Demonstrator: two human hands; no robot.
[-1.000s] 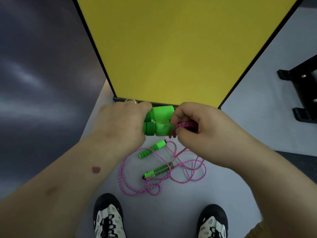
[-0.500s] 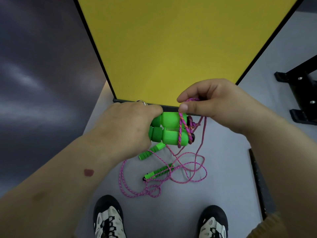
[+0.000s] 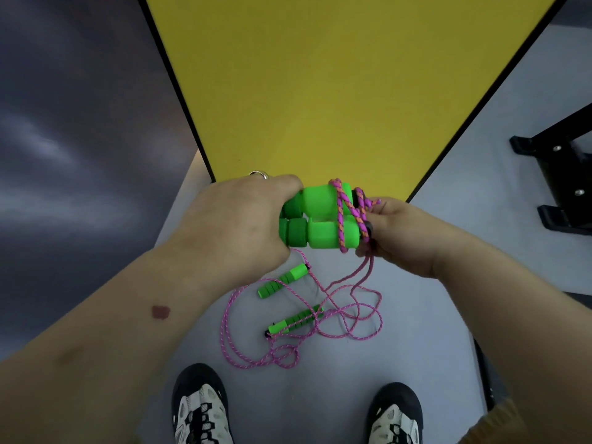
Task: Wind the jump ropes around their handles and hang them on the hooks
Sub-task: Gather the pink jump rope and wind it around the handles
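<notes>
Left hand (image 3: 237,225) clamps 2 handles (image 3: 317,219) together as a spool; right hand (image 3: 403,232) pinches rope (image 3: 346,216), feeding wraps taut.

Floor, board and shoes around us

At twelve o'clock we see a yellow board (image 3: 346,91) with a thin black edge, standing on the pale grey floor (image 3: 416,363). At nine to eleven o'clock a dark, blurred wall (image 3: 80,123) fills the view. At three o'clock sits what may be a black metal stand (image 3: 563,174) with screws. At six o'clock are our two black-and-white laced shoes, left (image 3: 200,408) and right (image 3: 395,415).
</notes>
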